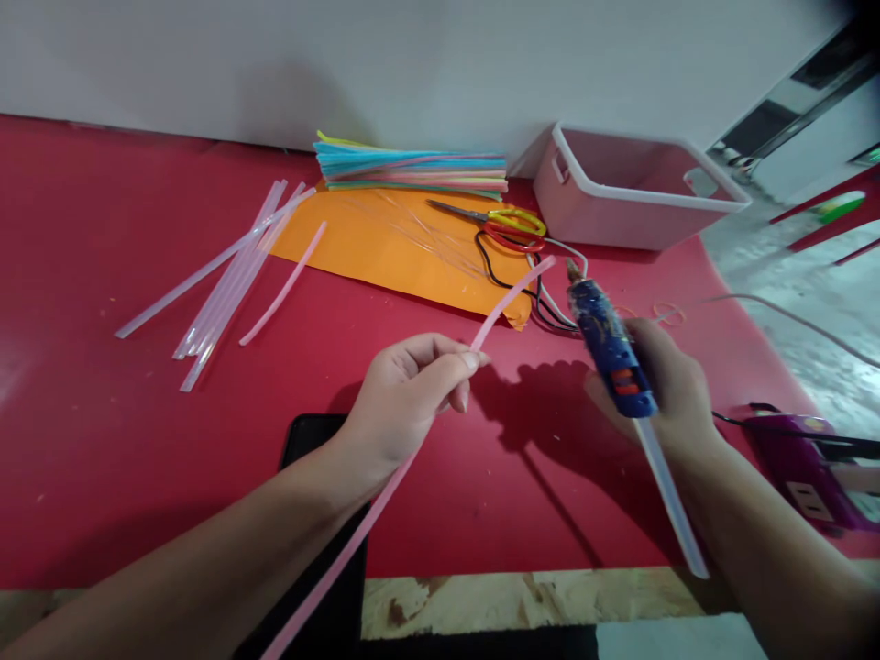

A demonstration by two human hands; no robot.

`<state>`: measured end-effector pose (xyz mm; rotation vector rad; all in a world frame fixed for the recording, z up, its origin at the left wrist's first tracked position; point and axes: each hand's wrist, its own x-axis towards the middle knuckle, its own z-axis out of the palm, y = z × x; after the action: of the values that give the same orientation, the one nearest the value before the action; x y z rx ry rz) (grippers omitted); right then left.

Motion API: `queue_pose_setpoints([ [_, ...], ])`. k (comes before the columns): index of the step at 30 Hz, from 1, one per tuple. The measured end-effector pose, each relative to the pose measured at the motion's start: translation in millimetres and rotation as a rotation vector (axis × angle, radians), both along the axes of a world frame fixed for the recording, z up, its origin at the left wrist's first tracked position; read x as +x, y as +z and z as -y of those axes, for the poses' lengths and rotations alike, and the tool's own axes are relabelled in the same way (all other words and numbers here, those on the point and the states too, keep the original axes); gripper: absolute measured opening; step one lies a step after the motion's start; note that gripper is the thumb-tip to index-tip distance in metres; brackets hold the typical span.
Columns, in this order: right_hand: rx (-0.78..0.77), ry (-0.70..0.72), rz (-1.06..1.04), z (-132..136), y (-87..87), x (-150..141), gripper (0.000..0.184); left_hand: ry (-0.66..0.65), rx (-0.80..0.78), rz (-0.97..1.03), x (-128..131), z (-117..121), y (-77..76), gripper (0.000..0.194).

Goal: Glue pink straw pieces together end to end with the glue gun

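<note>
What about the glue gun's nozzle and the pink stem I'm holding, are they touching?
Apart: the head view shows a gap between the nozzle and pink stem.

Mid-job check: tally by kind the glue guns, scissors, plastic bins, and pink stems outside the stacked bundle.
Glue gun: 1
Scissors: 1 pair
Plastic bin: 1
Pink stems outside the bundle: 2
Total: 5

Seen from one head-worn camera, close above the near edge of the red tabletop [446, 513]. Facing forward and down past left hand [412, 394] and right hand [677, 385], toward far edge and pale wall [440, 73].
</note>
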<state>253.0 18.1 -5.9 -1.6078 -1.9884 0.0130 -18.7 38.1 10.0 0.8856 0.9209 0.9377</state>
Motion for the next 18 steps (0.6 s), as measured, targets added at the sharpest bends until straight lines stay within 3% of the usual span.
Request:
queue_pose_setpoints([
  [3,-0.073,0.196,0.124,-4,2.2,-5,0.035,0.036,0.102,-0.145,-1,3,0.9,0.022],
  [6,-0.103,0.399,0.175,-5,3.5,-10,0.044,-0.024,0.275,-0.282,-1,10,1.3,0.02],
  [8,-0.124,0.461,0.167,-3,3.9,-11,0.05,-0.081,0.413,-0.386,-1,14,1.3,0.016],
  [13,-0.175,0.471,0.118,0,6.7,-10,0.048,-0.137,0.742,-0.606,0,17,-0.7,0.014],
  [18,0.019,0.418,-0.133,6,12.1,-17,0.024,-0.165,0.837,-0.623,1,15,-0.9,0.013],
])
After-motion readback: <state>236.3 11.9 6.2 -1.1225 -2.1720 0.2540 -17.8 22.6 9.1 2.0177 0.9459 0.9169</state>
